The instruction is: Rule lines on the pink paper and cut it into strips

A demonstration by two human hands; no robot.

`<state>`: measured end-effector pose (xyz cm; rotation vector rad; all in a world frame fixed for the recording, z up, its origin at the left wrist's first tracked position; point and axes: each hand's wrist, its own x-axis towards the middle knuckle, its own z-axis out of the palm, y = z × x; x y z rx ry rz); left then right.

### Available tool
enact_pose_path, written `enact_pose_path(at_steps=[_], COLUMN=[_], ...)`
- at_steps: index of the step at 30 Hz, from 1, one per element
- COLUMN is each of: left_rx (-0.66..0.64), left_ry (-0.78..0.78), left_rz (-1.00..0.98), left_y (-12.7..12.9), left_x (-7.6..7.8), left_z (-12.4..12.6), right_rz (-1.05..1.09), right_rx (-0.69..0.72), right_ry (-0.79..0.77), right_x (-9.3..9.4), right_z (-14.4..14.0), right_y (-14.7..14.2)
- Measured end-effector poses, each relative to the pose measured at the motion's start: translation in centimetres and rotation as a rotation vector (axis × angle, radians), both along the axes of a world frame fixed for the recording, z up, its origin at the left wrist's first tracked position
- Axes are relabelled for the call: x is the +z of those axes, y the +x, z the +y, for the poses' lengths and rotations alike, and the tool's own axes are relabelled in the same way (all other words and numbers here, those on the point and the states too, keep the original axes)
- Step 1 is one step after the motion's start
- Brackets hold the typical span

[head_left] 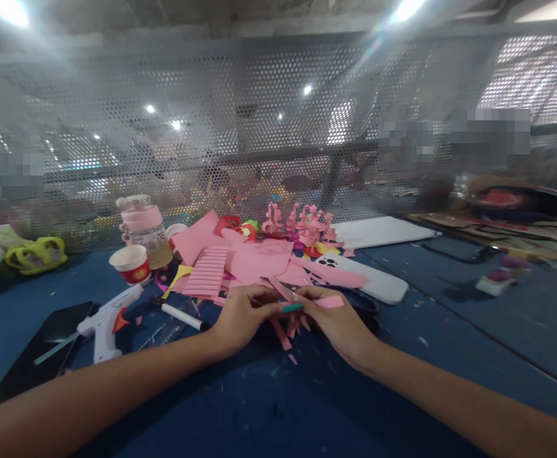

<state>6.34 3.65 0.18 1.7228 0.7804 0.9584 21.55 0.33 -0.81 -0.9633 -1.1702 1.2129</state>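
I was midway through working a narrow pink paper strip — both hands met over it at the table's centre. My left hand curled around a thin teal-tipped tool, pinching it; my right hand gripped the strip's end. The next move, I judged, called for a steady pinch and a small, careful turn. Counted: one white hot-glue gun at nine o'clock, one red-and-white paper cup at ten, one white phone case at two, several loose pink offcuts — too jumbled to number.
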Motion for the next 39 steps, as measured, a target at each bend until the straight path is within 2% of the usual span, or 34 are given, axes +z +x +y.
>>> enact_pose_path(at_steps=[5,9,14,16,22,25,28,34,39], left_rx=[0.01,0.014,-0.195,-0.21,-0.131,-0.037,0.047,0.053,0.064], left_ry=[-0.05,-0.043,-0.191,-0.206,-0.087,-0.034,-0.05,-0.143,-0.057], left_rz=[-0.073,-0.045,-0.1,-0.08,-0.077,-0.083,-0.13,-0.185,-0.035], left_y=[-0.03,0.11,0.2,0.18,0.17,0.16,0.2,0.42,0.21], left_x=[0.05,0.41,0.41,0.34,0.12,-0.12,-0.26,0.18,0.22], left_z=[0.14,-0.01,-0.21,-0.23,-0.02,0.23,0.38,-0.01,-0.06], right_rz=[0.013,0.016,0.044,0.047,0.045,0.105,0.158,0.178,0.122], right_rx=[-0.017,-0.034,-0.05,-0.046,-0.037,-0.021,-0.013,-0.058,-0.11], right_ry=[-0.028,-0.052,-0.089,-0.093,-0.059,-0.063,-0.076,-0.093,-0.07], right_x=[0.17,0.16,0.04,-0.04,-0.43,-0.38,-0.06,0.06,-0.29], right_z=[-0.1,-0.09,-0.26,-0.3,-0.03,0.09,0.02,-0.07,0.07], right_y=[-0.1,-0.15,-0.26,-0.25,-0.14,-0.23,-0.34,-0.21,-0.18])
